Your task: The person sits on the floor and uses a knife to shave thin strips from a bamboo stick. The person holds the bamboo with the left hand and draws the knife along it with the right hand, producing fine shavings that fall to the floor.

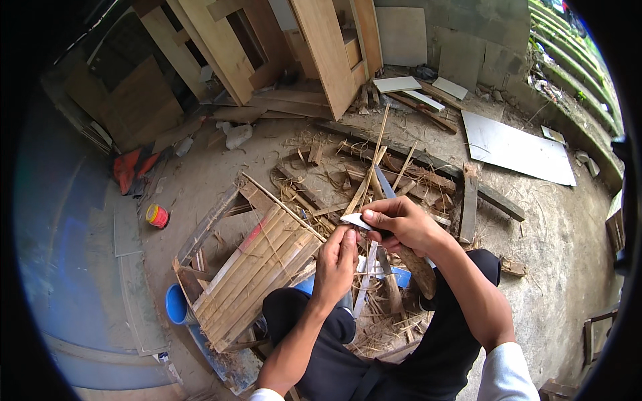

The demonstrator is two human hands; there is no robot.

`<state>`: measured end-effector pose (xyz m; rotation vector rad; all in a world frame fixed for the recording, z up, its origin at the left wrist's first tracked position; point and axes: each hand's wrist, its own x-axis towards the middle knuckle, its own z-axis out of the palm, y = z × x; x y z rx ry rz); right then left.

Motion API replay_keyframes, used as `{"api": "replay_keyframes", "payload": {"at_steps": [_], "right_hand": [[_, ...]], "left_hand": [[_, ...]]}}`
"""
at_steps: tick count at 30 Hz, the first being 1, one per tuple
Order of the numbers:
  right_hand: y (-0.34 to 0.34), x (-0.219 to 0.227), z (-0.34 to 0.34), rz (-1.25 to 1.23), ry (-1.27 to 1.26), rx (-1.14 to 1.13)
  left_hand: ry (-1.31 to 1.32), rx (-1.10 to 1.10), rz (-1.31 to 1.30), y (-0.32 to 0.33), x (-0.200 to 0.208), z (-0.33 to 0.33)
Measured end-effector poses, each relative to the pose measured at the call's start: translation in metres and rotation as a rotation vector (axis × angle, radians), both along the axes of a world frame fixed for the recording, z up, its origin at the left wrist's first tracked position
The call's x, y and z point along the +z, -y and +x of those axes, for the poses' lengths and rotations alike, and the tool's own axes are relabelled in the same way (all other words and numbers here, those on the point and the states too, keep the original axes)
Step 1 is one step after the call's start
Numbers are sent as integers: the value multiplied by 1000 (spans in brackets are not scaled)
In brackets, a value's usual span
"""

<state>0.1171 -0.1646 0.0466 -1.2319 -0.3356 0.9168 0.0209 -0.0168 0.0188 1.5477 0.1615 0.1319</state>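
Observation:
My right hand [406, 226] is closed round the dark handle of a knife. Its short pale blade [356, 220] points left, across the top of my left hand [336, 259]. The left fingers are pinched together just under the blade, on something too small to make out. Beyond the right hand a long bluish-grey blade-like strip [384, 182] slants away. A brown curved piece of wood [418, 271] lies below the right wrist, between my knees. Close to the left forearm is a panel of pale wooden slats [257, 267].
Broken timber and shavings cover the floor ahead, with a long dark beam [491, 199] behind them. A blue bucket [177, 305] and a red-and-yellow tub [157, 216] stand left. A white board [515, 147] lies far right. Wooden cabinet frames [328, 57] stand at the back.

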Motion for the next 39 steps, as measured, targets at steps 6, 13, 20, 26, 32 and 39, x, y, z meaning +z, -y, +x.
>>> {"api": "replay_keyframes", "payload": {"at_steps": [6, 13, 20, 26, 32, 39], "right_hand": [[-4, -2, 1, 14, 17, -92], [20, 16, 36, -25, 153, -459], [44, -19, 64, 119, 25, -481], [75, -17, 98, 198, -134, -941], [79, -19, 76, 17, 175, -840], [5, -6, 5, 111, 50, -92]], "left_hand": [[-24, -34, -150, -1, 5, 3], [-76, -173, -213, 9, 8, -10], [-97, -218, -194, 12, 3, -9], [-140, -242, -193, 5, 4, -14], [-95, -124, -175, -7, 3, -8], [-15, -11, -52, -5, 1, 2]]}}
